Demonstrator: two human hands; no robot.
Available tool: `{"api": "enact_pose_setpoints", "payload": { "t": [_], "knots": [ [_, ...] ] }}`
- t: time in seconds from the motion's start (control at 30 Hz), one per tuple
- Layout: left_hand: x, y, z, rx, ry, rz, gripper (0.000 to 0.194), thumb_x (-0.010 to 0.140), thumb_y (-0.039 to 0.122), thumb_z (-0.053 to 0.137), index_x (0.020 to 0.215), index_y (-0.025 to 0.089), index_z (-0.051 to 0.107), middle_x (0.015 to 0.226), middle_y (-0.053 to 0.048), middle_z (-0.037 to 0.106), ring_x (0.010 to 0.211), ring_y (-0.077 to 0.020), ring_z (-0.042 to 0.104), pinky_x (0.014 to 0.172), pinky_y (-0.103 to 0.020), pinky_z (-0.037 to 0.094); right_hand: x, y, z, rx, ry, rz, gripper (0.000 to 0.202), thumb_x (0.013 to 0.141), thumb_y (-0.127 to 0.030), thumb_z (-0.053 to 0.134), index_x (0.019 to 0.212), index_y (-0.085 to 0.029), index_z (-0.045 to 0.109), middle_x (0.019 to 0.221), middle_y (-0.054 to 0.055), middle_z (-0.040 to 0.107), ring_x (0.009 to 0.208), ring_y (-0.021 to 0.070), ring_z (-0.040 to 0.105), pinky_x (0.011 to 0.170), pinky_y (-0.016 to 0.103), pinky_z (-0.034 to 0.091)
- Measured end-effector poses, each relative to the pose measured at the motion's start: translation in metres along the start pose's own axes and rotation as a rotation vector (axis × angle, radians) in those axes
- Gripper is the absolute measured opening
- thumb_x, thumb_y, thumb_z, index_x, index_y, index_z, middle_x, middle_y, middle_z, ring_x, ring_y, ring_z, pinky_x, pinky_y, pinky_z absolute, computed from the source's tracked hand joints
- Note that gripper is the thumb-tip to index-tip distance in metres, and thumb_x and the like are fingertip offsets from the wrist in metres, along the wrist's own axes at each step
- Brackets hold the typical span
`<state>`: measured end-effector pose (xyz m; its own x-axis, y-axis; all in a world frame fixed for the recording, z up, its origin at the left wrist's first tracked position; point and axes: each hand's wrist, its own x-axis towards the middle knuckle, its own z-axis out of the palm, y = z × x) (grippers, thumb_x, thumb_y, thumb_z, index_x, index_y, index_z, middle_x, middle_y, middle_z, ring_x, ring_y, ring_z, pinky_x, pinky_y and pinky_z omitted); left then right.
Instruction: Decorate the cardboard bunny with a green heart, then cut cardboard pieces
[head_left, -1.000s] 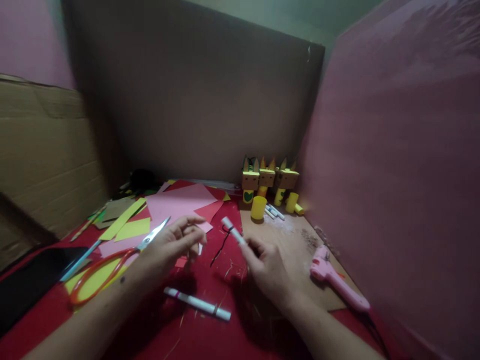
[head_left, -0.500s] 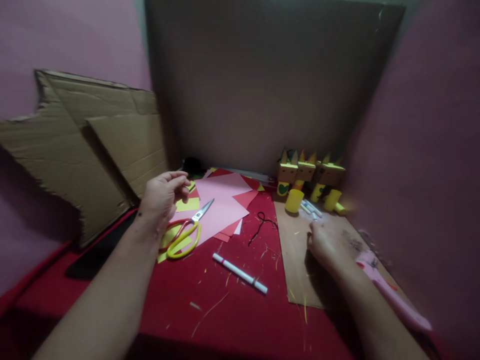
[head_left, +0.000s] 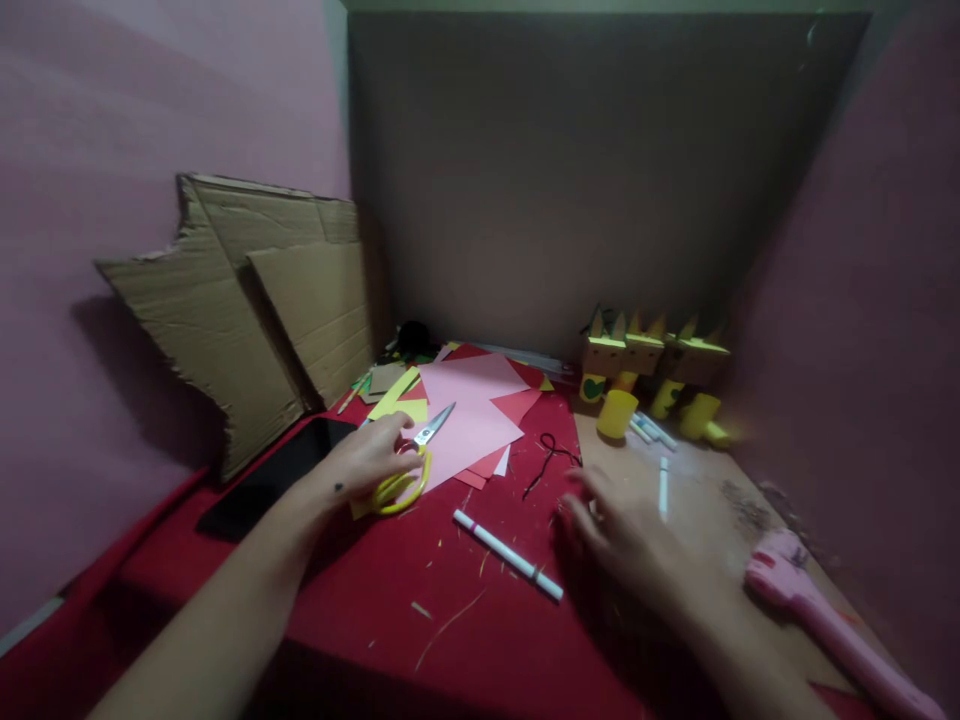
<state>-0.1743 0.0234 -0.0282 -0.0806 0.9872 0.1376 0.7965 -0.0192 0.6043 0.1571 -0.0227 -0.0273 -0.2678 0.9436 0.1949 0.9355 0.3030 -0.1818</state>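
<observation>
My left hand (head_left: 379, 455) is over the handles of the scissors (head_left: 409, 480), fingers apart; whether it touches them is unclear. The scissors rest on pink paper (head_left: 472, 425), blades toward the back. My right hand (head_left: 615, 520), fingers spread and holding nothing, hovers near the left edge of the cardboard mat (head_left: 705, 500). Between the hands a white marker (head_left: 506, 553) lies on the red cloth (head_left: 360, 620). Another white marker (head_left: 664, 488) lies on the mat behind my right hand. A dark string (head_left: 547, 460) curls left of the mat.
Cardboard figures (head_left: 604, 355) and a yellow paper tube (head_left: 616, 414) stand at the back right. A pink glue gun (head_left: 825, 610) lies at the right edge. Cardboard sheets (head_left: 315, 310) lean at the left beside a black tablet (head_left: 281, 475).
My left hand has lowered to the scissors' handles. My right hand has moved left and opened, and a white marker now lies behind it on the mat. The view has shifted slightly.
</observation>
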Motion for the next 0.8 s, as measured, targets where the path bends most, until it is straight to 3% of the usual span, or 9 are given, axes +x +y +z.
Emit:
{"api": "enact_pose_setpoints", "payload": {
  "t": [0.1, 0.23, 0.37, 0.53, 0.63, 0.8],
  "knots": [
    [-0.002, -0.001, 0.01, 0.147, -0.031, 0.003, 0.037, 0.064, 0.032, 0.069, 0.098, 0.019, 0.065, 0.089, -0.008, 0.069, 0.083, -0.0255, 0.064, 0.068, -0.031, 0.043, -0.011, -0.031, 0.01, 0.231, -0.114, -0.346, 0.024, 0.091, -0.03, 0.054, 0.113, -0.022, 0.061, 0.101, 0.006, 0.068, 0.089, 0.0201, 0.065, 0.076, 0.03, 0.049],
    [-0.001, -0.001, 0.011, 0.287, -0.084, -0.018, 0.044, 0.074, 0.033, 0.06, 0.114, 0.014, 0.06, 0.102, -0.015, 0.068, 0.089, -0.0282, 0.065, 0.07, -0.033, 0.043, -0.011, -0.049, 0.026, 0.09, -0.143, -0.464, 0.018, 0.089, -0.015, 0.048, 0.093, -0.018, 0.065, 0.089, 0.008, 0.068, 0.076, 0.0207, 0.063, 0.063, 0.03, 0.044],
    [-0.001, -0.001, 0.003, 0.387, -0.088, -0.078, 0.057, 0.08, 0.039, 0.054, 0.13, 0.01, 0.05, 0.106, -0.019, 0.067, 0.091, -0.0332, 0.066, 0.069, -0.036, 0.045, -0.006, -0.044, 0.037, 0.107, -0.119, -0.423, 0.033, 0.085, -0.009, 0.046, 0.112, -0.015, 0.063, 0.093, 0.011, 0.071, 0.081, 0.0239, 0.065, 0.066, 0.033, 0.046],
    [0.001, -0.008, -0.002, 0.481, 0.028, -0.131, 0.052, 0.085, 0.042, 0.049, 0.126, 0.011, 0.05, 0.114, -0.022, 0.064, 0.103, -0.0378, 0.063, 0.075, -0.04, 0.047, -0.005, -0.03, 0.035, 0.171, -0.063, -0.341, 0.045, 0.087, -0.013, 0.044, 0.131, -0.018, 0.052, 0.107, 0.01, 0.07, 0.092, 0.0202, 0.067, 0.077, 0.03, 0.051],
    [0.004, -0.016, -0.001, 0.502, 0.096, -0.128, 0.047, 0.085, 0.038, 0.05, 0.122, 0.01, 0.054, 0.113, -0.024, 0.063, 0.108, -0.0386, 0.061, 0.081, -0.042, 0.048, -0.005, -0.021, 0.03, 0.148, -0.041, -0.258, 0.04, 0.087, -0.015, 0.046, 0.125, -0.022, 0.058, 0.103, 0.006, 0.07, 0.087, 0.0171, 0.068, 0.075, 0.026, 0.05],
    [0.008, -0.022, -0.001, 0.455, 0.177, -0.076, 0.026, 0.08, 0.032, 0.056, 0.095, 0.013, 0.066, 0.097, -0.019, 0.069, 0.101, -0.0367, 0.064, 0.085, -0.042, 0.048, -0.004, -0.001, 0.018, 0.016, 0.01, -0.015, 0.028, 0.092, -0.021, 0.043, 0.107, -0.024, 0.066, 0.105, 0.007, 0.072, 0.088, 0.0197, 0.07, 0.073, 0.029, 0.048]
  ]
}}
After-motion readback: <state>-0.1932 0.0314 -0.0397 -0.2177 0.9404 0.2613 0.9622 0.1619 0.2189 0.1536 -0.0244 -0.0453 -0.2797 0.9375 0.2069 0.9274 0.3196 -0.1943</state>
